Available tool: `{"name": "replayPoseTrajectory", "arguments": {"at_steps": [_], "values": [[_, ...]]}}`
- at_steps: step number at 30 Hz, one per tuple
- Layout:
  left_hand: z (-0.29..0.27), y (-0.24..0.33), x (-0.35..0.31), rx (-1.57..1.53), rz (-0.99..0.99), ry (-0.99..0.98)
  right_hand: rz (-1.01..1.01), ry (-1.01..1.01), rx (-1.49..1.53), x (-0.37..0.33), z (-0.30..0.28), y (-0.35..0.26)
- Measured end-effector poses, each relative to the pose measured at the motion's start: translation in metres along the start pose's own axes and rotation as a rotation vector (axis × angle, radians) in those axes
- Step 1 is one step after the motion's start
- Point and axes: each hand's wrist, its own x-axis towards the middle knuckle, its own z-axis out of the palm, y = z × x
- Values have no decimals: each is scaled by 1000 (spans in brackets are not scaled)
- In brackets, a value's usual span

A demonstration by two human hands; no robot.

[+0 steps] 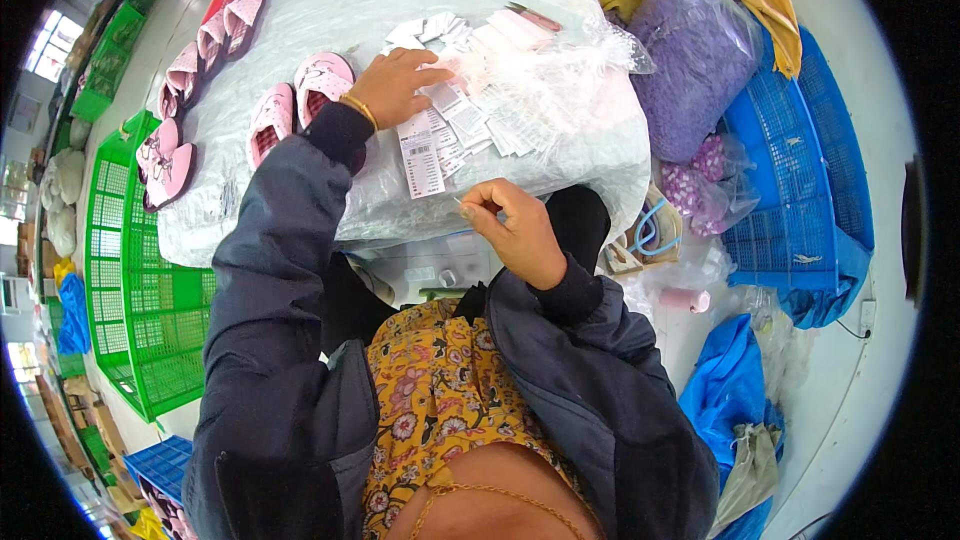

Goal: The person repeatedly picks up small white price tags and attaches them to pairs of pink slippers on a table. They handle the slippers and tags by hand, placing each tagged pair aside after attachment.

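Observation:
My left hand [395, 90] reaches over a pile of white printed paper tags [465, 120] on the plastic-covered table [390, 225]. Its fingers are stretched apart at the pile's left edge and lift nothing that I can see. Closer to me, just off the table's front edge, my right hand [512, 232] is closed in a pinch. A tiny pale thin end shows at its fingertips, too small to name. A pair of pink slippers [322, 75] with checked linings stands beside my left wrist. Clear plastic film [560, 90] lies bunched right of the tags.
More pink slippers [165, 162] line the table's left edge. A small pointed tool [535, 16] lies behind the tags. Green crates [150, 280] stand at left. On the right are a bag of purple material [697, 50], a blue basket [780, 180] and a pink thread spool [685, 300].

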Motion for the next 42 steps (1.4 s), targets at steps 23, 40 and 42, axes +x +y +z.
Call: {"name": "replayPoseTrajectory", "arguments": {"at_steps": [23,40,42], "values": [[-66,74,-40,-595,-239,114,118,192,340,28,-11,-20],[-54,109,-67,-557,-174,235,165,137,455,31,-7,-17],[-55,111,-67,-532,-145,239,165,143,474,31,-6,-14]]}}
